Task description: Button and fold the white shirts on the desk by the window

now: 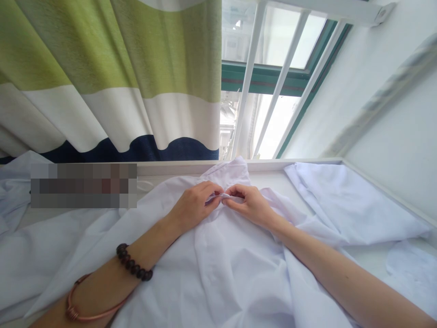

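Note:
A white shirt (pixel 239 273) lies spread over the white surface, its collar (pixel 232 171) toward the window side and its front placket running down toward me. Just below the collar, my left hand (pixel 198 202) pinches the cloth between thumb and fingers. My right hand (pixel 249 202) pinches the same spot from the other side, so the fingertips of both hands nearly meet. Any button between them is too small or too covered to make out. Dark beads (pixel 133 263) and a copper-coloured bangle (pixel 97 314) are on my left forearm.
A folded white cloth (pixel 355 205) lies at the right, with more white fabric (pixel 414 269) nearer me. White cloth (pixel 12 196) also lies at the far left, beside a blurred-out patch. Behind the raised ledge (pixel 170 168) hang a striped curtain (pixel 112 59) and white window bars (pixel 282 68).

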A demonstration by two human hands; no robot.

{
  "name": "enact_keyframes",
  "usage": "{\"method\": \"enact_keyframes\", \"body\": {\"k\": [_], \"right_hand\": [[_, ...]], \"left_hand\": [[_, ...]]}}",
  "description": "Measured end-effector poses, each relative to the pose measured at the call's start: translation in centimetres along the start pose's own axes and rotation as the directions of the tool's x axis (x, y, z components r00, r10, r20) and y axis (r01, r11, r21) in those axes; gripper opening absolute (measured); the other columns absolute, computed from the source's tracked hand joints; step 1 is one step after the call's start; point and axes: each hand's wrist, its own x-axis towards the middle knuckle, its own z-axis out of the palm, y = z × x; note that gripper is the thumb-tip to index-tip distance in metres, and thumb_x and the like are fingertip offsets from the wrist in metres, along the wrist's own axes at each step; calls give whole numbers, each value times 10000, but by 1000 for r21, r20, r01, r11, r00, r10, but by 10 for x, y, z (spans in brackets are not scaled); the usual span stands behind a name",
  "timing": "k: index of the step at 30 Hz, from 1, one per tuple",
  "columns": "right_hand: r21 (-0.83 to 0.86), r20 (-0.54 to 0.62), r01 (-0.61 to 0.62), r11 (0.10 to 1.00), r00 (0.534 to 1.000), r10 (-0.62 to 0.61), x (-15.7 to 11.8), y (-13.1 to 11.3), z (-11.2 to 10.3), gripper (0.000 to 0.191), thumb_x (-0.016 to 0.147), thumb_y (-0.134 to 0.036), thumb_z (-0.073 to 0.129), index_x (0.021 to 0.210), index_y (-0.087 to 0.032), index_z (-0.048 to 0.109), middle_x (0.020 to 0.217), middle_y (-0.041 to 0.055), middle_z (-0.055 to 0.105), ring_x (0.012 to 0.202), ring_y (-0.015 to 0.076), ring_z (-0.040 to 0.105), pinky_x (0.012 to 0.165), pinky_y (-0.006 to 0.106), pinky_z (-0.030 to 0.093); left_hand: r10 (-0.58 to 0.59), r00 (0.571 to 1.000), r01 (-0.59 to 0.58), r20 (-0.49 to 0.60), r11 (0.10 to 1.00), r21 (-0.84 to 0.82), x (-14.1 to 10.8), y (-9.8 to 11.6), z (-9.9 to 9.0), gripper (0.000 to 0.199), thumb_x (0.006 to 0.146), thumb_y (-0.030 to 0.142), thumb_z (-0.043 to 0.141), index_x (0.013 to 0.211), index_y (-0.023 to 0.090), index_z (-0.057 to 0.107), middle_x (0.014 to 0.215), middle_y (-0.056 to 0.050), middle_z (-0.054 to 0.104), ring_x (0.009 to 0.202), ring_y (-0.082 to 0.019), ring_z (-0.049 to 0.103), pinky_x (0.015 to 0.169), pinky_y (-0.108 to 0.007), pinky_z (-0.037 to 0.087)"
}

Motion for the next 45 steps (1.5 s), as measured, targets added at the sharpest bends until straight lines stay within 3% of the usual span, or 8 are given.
{"method": "enact_keyframes", "body": {"k": [6,10,21,32,45], "right_hand": [[-216,-9,68,974,997,-72,-3,-2,2,101,848,-275,600,814,-183,624,757,5,661,664,135,563,632,255,399],[-257,-4,90,962,996,-94,-4,-2,3,102,866,-280,582,848,-186,617,774,13,654,645,133,549,609,253,384],[-258,46,151,954,988,-144,-5,-4,-1,107,900,-292,546,887,-194,584,815,22,636,680,142,561,622,259,394],[-337,120,161,928,985,-127,-6,-5,-1,125,940,-300,487,909,-191,541,826,33,619,711,163,568,645,281,397],[-362,114,180,915,982,-148,-7,-3,0,134,946,-303,461,891,-195,519,814,30,612,704,162,557,643,282,391]], "left_hand": [[-144,989,147,32,976,-163,5,1,-6,108,856,253,573,855,174,647,744,25,640,648,-107,536,644,-218,435],[-178,982,188,63,956,-225,6,-1,-8,124,845,275,592,851,177,667,694,40,617,602,-95,498,606,-211,416],[-183,982,191,54,944,-269,4,0,-8,160,841,320,611,848,173,673,679,40,606,585,-91,473,586,-211,405],[-203,966,244,157,916,-317,6,-3,-8,228,841,393,622,867,175,682,682,29,623,606,-106,507,575,-219,405],[-147,979,178,141,955,-238,5,-4,-5,145,848,286,583,899,177,665,737,25,621,641,-106,513,613,-215,415]]}}
